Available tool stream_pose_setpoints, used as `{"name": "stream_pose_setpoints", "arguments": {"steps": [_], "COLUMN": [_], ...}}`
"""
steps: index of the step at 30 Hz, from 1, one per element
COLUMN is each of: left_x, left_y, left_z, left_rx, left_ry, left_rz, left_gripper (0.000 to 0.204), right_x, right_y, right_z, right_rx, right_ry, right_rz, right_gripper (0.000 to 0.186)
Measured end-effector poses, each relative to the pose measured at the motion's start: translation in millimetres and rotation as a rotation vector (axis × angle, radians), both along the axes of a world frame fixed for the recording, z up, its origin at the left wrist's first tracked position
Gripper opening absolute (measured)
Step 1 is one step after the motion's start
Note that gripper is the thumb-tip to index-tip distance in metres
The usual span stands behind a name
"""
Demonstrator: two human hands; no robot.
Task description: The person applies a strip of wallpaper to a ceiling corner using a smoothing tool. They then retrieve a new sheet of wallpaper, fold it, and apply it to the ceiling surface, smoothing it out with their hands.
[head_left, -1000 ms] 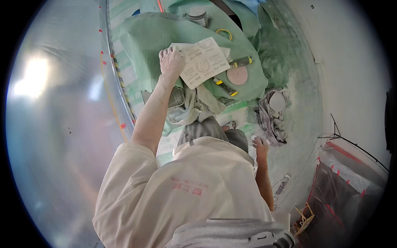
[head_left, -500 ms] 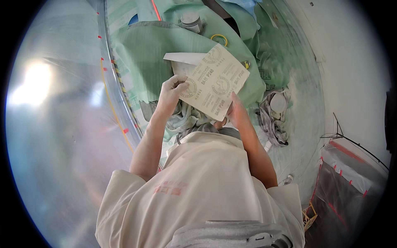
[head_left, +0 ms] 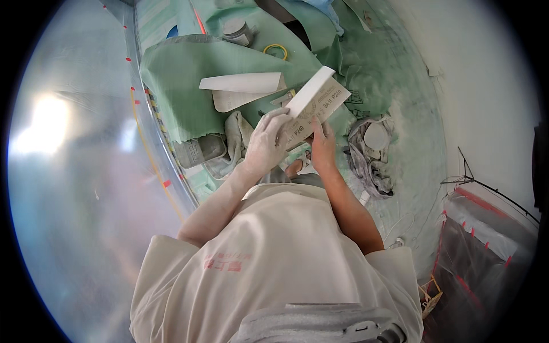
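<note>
A sheet of sandpaper [head_left: 329, 103] with a printed beige back is held up in front of me, its upper left edge bent over to show a pale side. My left hand [head_left: 267, 142], dusted white, is closed on its lower left part. At the lower right edge, my right hand [head_left: 323, 146] pinches the same sheet. Some fingertips are hidden behind the paper. Beyond my left hand, a second, partly curled pale sheet [head_left: 243, 91] lies on the green sheeting [head_left: 177, 74].
Farther off are a grey lidded jar [head_left: 237, 31] and a yellow ring [head_left: 275, 52]. A grey rag [head_left: 233, 140] lies beside my left forearm. On the right, a crumpled dark cloth [head_left: 366, 166] surrounds a round white thing [head_left: 377, 137]. Plastic film [head_left: 74, 188] spans the left side.
The sandpaper, flat and spread before, is now folded over along its upper left edge. My left hand has moved right, nearer my right hand. The second sheet is more exposed.
</note>
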State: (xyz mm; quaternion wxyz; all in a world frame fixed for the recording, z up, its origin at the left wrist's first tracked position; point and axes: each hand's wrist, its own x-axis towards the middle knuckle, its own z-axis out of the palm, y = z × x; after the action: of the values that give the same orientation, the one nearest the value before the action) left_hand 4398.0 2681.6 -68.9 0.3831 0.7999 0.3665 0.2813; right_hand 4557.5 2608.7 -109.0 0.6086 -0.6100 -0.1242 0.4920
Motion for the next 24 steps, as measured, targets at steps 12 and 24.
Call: {"name": "stream_pose_setpoints", "arguments": {"steps": [12,24], "left_x": [44,55], "left_y": [-25,25], "left_z": [14,29], "left_rx": [0.430,-1.159], "left_ry": [0.086,-0.082], "left_rz": [-0.290,-0.011], "left_gripper": [0.045,0.044], "right_x": [40,45], "right_y": [-6,-20], "right_z": [27,14], "right_rx": [0.134,-0.008], "right_ry": [0.264,-0.141], "right_rz": [-0.195,-0.156], "right_gripper": [0.049,0.053]}}
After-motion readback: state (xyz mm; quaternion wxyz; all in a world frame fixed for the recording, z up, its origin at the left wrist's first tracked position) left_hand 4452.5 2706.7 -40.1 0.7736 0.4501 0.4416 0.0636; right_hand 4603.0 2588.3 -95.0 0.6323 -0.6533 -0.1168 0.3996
